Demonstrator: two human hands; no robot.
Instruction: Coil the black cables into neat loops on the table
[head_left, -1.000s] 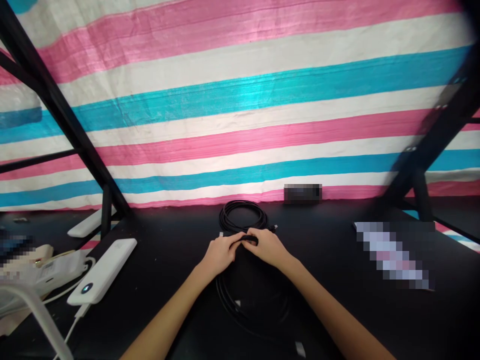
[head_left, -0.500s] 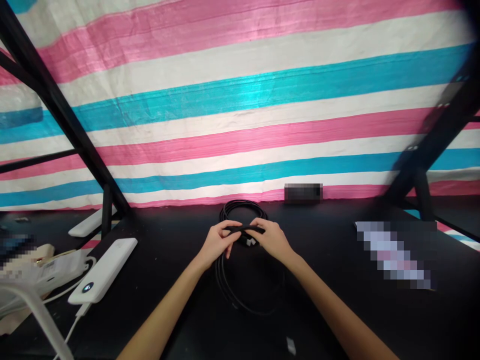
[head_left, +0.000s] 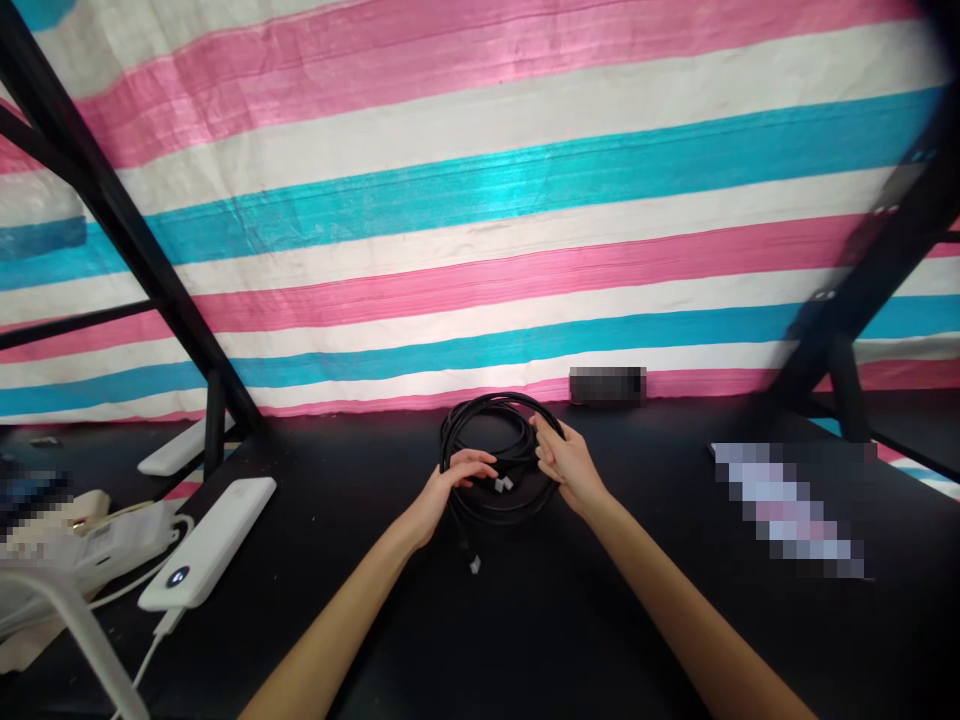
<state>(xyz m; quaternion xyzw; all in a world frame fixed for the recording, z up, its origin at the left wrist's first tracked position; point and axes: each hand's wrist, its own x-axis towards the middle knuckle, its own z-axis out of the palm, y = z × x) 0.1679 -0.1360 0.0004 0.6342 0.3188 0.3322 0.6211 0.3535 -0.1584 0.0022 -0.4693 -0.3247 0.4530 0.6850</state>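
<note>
A black cable point(head_left: 514, 519) with silver connector ends is gathered into a round coil between my hands. My left hand point(head_left: 442, 492) closes on the coil's left side, its fingers reaching over the loops. On the opposite side, my right hand point(head_left: 570, 467) wraps its fingers round the loops. One light-coloured connector point(head_left: 475, 565) hangs below the coil, close to my left hand. Behind the held loops, a second black cable coil point(head_left: 528, 430) lies on the table, partly hidden. Two pale connectors point(head_left: 502, 484) show inside the loops; which cable they belong to I cannot tell.
On the black table point(head_left: 360, 660), a white power bank point(head_left: 214, 540) with a plugged-in white cable lies left. Beyond it are a white power strip point(head_left: 127, 540) and another white device point(head_left: 180, 450). A blurred-out flat item point(head_left: 787, 515) lies right, a dark box point(head_left: 607, 386) at the back.
The long loose loop has been drawn up into a smaller round coil. My hands have moved apart to its two sides. A connector from the near edge now hangs close below the coil.
</note>
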